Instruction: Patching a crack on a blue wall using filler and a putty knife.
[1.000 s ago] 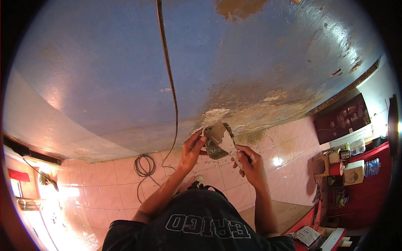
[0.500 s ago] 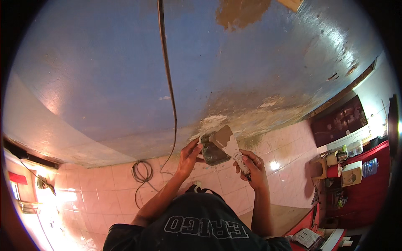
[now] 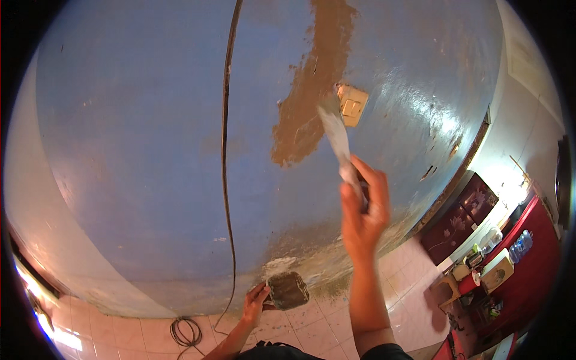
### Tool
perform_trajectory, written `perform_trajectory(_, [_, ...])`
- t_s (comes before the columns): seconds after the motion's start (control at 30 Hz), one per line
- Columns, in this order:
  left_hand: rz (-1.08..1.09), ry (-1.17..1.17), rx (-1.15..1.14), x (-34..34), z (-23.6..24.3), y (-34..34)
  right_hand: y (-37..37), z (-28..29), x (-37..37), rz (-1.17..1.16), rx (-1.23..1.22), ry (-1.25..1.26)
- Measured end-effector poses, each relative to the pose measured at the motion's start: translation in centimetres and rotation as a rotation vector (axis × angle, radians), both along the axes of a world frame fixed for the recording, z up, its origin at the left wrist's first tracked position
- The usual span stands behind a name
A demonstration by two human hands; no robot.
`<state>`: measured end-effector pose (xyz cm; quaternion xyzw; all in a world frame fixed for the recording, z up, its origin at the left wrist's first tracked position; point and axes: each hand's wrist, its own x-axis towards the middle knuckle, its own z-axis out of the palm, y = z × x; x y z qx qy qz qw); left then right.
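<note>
My right hand point(image 3: 365, 207) is closed round the handle of a putty knife point(image 3: 336, 135) and is raised to the blue wall point(image 3: 174, 150). The blade's tip meets the right side of a brown plaster patch point(image 3: 309, 96), close beside a cream wall switch point(image 3: 353, 105). Lower down, my left hand point(image 3: 256, 302) grips the left rim of a small dark square container point(image 3: 288, 290). Brownish paste lies inside the container, which is tilted so that its inside shows.
A dark cable point(image 3: 226, 132) hangs down the wall to a coil point(image 3: 186, 332) on the pink tiled floor point(image 3: 312, 330). To the right stand a dark refrigerator point(image 3: 459, 219), a wooden stool point(image 3: 443, 290) and a red-covered table holding a water bottle point(image 3: 521, 246).
My right hand has lifted the putty knife from the container up to the wall patch. My left hand still holds the container, now lower in view. The view has tilted upward.
</note>
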<state>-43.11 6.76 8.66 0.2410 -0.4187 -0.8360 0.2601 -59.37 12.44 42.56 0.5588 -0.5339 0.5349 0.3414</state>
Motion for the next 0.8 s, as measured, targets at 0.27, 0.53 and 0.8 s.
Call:
perform_trajectory(0.27, [-0.06, -0.099, 0.034, 2.6, 0.1, -1.6, -12.8, -0.3, -0.1, -0.147, -0.239, -0.031])
perform_trajectory(0.53, [-0.061, -0.12, 0.076, 6.2, 0.2, -3.7, -13.8, -2.5, 1.4, -0.216, -0.235, 0.022])
perform_trajectory(0.8, [-0.095, -0.163, 0.065, 6.7, -2.0, -4.6, -9.8, -2.1, 3.9, -0.178, -0.207, -0.1])
